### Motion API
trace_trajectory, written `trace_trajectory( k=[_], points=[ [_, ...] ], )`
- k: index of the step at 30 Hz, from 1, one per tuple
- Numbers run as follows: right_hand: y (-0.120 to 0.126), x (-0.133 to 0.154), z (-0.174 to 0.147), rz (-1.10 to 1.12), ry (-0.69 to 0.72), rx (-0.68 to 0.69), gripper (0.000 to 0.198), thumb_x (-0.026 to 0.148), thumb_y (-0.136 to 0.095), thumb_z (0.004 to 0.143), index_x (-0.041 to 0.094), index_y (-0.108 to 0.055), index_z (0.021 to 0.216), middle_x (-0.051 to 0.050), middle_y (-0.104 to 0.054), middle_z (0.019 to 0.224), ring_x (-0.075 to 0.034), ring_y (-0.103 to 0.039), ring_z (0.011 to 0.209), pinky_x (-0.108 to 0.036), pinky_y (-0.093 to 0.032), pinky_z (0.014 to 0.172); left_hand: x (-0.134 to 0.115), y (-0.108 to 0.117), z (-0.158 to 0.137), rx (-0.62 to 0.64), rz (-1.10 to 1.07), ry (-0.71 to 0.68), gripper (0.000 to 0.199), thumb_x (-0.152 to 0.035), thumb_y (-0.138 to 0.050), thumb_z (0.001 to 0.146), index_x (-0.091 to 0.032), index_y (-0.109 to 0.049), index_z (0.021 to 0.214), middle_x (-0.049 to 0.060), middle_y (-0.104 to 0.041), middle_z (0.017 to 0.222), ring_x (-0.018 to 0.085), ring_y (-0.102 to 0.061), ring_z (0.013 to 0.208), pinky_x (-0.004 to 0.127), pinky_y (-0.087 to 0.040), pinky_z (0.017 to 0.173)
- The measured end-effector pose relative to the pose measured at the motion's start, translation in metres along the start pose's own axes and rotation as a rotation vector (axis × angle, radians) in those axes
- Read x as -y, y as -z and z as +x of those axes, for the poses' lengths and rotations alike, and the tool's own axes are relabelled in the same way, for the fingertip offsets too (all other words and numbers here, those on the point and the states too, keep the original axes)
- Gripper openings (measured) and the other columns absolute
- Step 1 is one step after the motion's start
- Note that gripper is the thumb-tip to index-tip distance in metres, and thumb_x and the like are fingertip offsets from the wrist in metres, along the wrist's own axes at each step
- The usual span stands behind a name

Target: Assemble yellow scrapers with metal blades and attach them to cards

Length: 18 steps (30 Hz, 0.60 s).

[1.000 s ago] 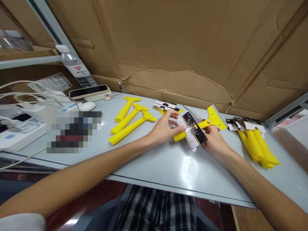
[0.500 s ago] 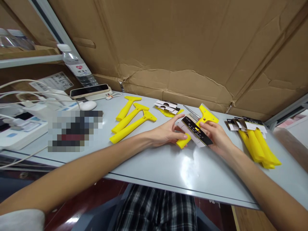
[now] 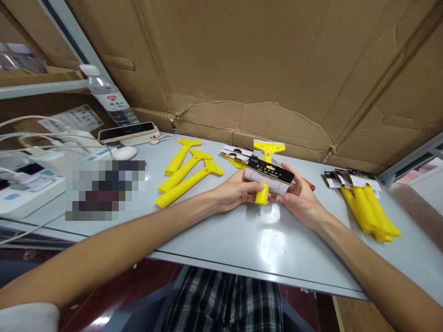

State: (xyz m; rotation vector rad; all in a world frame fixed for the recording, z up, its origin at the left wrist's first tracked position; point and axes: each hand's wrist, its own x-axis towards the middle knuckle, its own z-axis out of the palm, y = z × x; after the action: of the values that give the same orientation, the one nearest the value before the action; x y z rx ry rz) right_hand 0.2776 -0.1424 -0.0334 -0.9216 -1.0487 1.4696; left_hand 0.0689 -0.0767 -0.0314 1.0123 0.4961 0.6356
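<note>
A yellow scraper (image 3: 269,148) is held over the table, its wide head pointing away from me and its hollow handle end towards me. A black and white header card (image 3: 277,180) lies across its handle. My left hand (image 3: 238,191) is closed around the handle, thumb on top near the card's lower left edge. My right hand (image 3: 302,196) grips the card's right end; some of its fingers are hidden behind the card. Left of my hands, yellow scrapers (image 3: 190,183) lie in a row. Behind my left hand sits a stack of header cards (image 3: 236,151) with yellow pieces under it.
On the right lies a pile of carded yellow scrapers (image 3: 370,207). A tool with a red end (image 3: 308,184) is partly hidden behind my right hand. At left are a phone (image 3: 128,132), a water bottle (image 3: 110,97), a white mouse (image 3: 124,152) and power strips (image 3: 34,189) with cables.
The scraper has turned from slanting right to pointing straight away from me. The card has swung level with its printed face towards me. My right hand has shifted from the scraper's head to the card.
</note>
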Motion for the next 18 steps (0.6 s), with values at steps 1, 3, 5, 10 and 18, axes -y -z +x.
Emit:
trace_trajectory(
  k=[1,3,5,10,18],
  points=[
    [-0.001,-0.001,0.000,-0.026,-0.003,-0.042,0.108,0.040,-0.097,0.062,0.038,-0.039,0.152,-0.008,-0.062,0.139,-0.020,-0.070,0.105,-0.035,-0.060,0.084,0.000,0.000,0.000,-0.013,0.011,-0.001,0.050,-0.019,-0.090,0.077,-0.015,-0.068,0.122,0.017,-0.077,0.120,0.026,-0.079,0.096,0.046,-0.063,0.089],
    [-0.002,-0.001,0.002,-0.050,-0.022,-0.138,0.092,0.040,-0.094,0.068,0.030,-0.046,0.145,-0.009,-0.065,0.132,-0.017,-0.069,0.098,-0.030,-0.058,0.079,-0.001,-0.001,-0.001,0.005,0.038,0.024,0.054,-0.020,-0.091,0.076,-0.016,-0.067,0.124,0.017,-0.075,0.125,0.024,-0.078,0.096,0.043,-0.062,0.089],
    [-0.002,-0.001,0.003,-0.041,-0.032,-0.195,0.079,0.043,-0.092,0.070,0.024,-0.053,0.136,-0.010,-0.066,0.129,-0.017,-0.069,0.099,-0.027,-0.057,0.075,-0.002,0.000,-0.002,0.054,0.065,0.067,0.058,-0.021,-0.091,0.077,-0.017,-0.065,0.128,0.017,-0.073,0.130,0.023,-0.078,0.096,0.040,-0.062,0.088],
    [0.004,0.007,0.006,-0.004,-0.015,-0.252,0.059,0.039,-0.088,0.074,0.021,-0.063,0.125,-0.008,-0.065,0.135,-0.014,-0.067,0.102,-0.022,-0.056,0.072,-0.002,0.000,-0.005,0.158,0.091,0.175,0.090,-0.014,-0.091,0.073,-0.021,-0.047,0.151,0.012,-0.076,0.112,0.026,-0.080,0.093,0.042,-0.061,0.085],
    [0.015,0.029,0.006,0.027,0.056,-0.431,0.050,0.034,-0.092,0.070,0.019,-0.054,0.100,-0.003,-0.068,0.116,-0.012,-0.066,0.098,-0.022,-0.059,0.069,-0.008,0.001,-0.008,0.312,0.240,0.315,0.084,-0.010,-0.092,0.067,-0.019,-0.055,0.142,0.010,-0.076,0.104,0.023,-0.078,0.087,0.039,-0.060,0.080]
  ],
)
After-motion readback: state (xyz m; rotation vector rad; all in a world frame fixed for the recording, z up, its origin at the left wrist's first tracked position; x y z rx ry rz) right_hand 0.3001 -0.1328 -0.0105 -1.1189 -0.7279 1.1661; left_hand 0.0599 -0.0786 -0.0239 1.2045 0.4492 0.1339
